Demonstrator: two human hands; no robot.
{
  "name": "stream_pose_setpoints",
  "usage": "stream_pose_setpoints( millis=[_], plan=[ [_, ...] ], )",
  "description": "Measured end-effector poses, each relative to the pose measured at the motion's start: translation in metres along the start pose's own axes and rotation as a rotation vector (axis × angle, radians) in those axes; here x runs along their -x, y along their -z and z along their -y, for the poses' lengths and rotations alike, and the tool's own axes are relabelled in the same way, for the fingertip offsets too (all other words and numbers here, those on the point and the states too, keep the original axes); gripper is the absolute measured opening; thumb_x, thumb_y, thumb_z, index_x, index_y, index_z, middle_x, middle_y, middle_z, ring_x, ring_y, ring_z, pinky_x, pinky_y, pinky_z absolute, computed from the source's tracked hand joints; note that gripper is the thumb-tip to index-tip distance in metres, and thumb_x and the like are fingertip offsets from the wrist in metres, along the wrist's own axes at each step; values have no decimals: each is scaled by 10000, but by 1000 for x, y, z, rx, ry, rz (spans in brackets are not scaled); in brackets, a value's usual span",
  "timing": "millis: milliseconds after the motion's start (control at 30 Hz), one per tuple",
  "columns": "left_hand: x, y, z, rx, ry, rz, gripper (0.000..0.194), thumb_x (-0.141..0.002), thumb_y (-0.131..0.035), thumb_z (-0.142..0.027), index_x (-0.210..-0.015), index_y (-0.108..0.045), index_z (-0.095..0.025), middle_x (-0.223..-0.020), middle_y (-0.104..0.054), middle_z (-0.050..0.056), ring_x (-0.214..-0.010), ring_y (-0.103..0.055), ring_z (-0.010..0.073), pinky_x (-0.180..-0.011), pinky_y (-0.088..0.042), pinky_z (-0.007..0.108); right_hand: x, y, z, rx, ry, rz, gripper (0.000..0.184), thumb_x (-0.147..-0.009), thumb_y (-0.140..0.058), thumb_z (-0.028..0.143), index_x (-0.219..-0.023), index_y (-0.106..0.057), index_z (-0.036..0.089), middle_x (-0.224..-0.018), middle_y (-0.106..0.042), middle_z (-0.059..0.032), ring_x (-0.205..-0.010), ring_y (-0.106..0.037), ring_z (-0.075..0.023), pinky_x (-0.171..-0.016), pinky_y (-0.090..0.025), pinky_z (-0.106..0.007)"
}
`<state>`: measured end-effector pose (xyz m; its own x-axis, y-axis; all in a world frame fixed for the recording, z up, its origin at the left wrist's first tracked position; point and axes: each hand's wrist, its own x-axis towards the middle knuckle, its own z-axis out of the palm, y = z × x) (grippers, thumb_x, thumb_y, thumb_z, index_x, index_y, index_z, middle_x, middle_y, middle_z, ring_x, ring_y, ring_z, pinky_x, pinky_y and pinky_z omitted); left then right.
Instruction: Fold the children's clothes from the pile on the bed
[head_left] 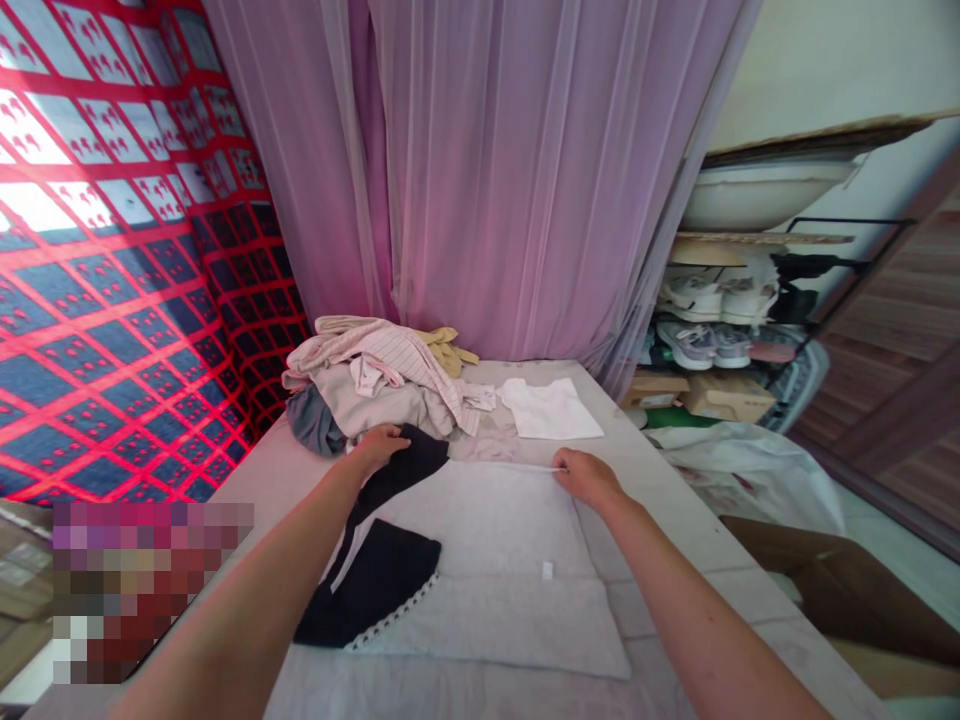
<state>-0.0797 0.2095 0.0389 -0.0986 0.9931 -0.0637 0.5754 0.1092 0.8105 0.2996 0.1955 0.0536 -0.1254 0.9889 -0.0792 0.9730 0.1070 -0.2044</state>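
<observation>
White-and-black garment (517, 560) lies spread on the bed (679, 515), in front of the wearer, mostly flat. White body on the right, black parts on the left, patterned trim along the near black piece, small pale tag (547, 571) on the white.

Left hand (382, 447): fingers drawn together on the far end of the upper black part, beside the clothes pile (367, 385). Right hand (586, 476): thumb and fingertips pinched on the far white edge near its right corner, little gap between them. Exact finger contact on the left too small to tell.

Doing it well, my judgement: pull both hands apart evenly, low over the sheet, so the far edge stays straight and the white body isn't dragged askew. Light pinch is enough; thin-looking cloth would likely crease under a hard grip. Upper black part needs smoothing outward; lower black piece sits at an angle, so its trim could bunch if tugged. Keep the left hand off the pile, easy to snag a loose item. Folded white piece (553, 408) lies just beyond the right hand; avoid brushing it. Pale pink cloth (487, 443) behind the far edge could get pinched up too.
</observation>
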Motion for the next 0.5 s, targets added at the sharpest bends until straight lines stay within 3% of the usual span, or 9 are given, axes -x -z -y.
stream_pose_setpoints(
  millis=[233,333,500],
  plan=[
    [64,35,-11,321,-113,169,419,-620,-721,-450,-906,-640,-156,-854,-709,40,-838,-644,203,-803,-484,338,42,-2,-4,-93,76,-131,214,-791,-476,190,-893,-655,246,-922,-685,0,-826,-593,-152,-659,-352,-235],
    [88,34,1,363,-89,203,441,-597,-742,-469,-913,-681,-168,-891,-726,42,-870,-649,226,-857,-472,373,62,-17,-9,-120,100,-187,231,-785,-461,151,-886,-651,235,-944,-669,0,-864,-588,-144,-712,-376,-229],
    [113,22,24,383,-65,160,383,-554,-754,-475,-792,-720,-176,-938,-733,57,-960,-642,259,-941,-443,399,87,-45,-13,-135,106,-239,276,-769,-456,111,-881,-672,242,-980,-652,-8,-948,-572,-157,-825,-397,-249]
  ],
)
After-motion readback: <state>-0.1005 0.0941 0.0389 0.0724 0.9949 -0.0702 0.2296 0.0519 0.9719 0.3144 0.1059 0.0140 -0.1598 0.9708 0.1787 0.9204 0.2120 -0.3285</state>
